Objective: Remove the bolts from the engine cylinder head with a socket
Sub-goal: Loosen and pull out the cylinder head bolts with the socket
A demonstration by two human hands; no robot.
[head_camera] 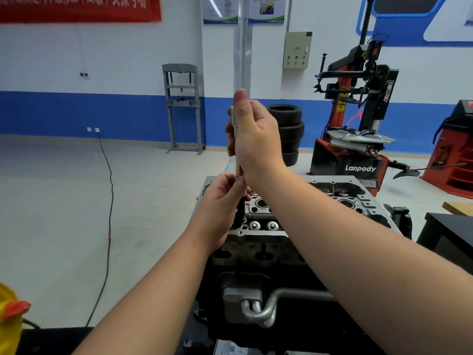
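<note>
A grey aluminium cylinder head (363, 201) sits on top of the dark engine block in front of me. My right hand (256, 139) grips the upper part of a slim metal socket extension (239, 167) that stands upright above the head's near left corner. Below it, my left hand (220, 208) pinches the dark lower end of the tool (240, 211), just above the head's surface. Two round silver valve parts (263, 225) show beside that spot. Whether a bolt hangs in the socket is hidden by my fingers.
A black power cable (108, 226) runs across the pale floor at left. A grey shop press (183, 106) stands against the wall. Stacked tyres (290, 129) and a red tyre changer (358, 139) stand behind the engine. A dark table (455, 231) is at right.
</note>
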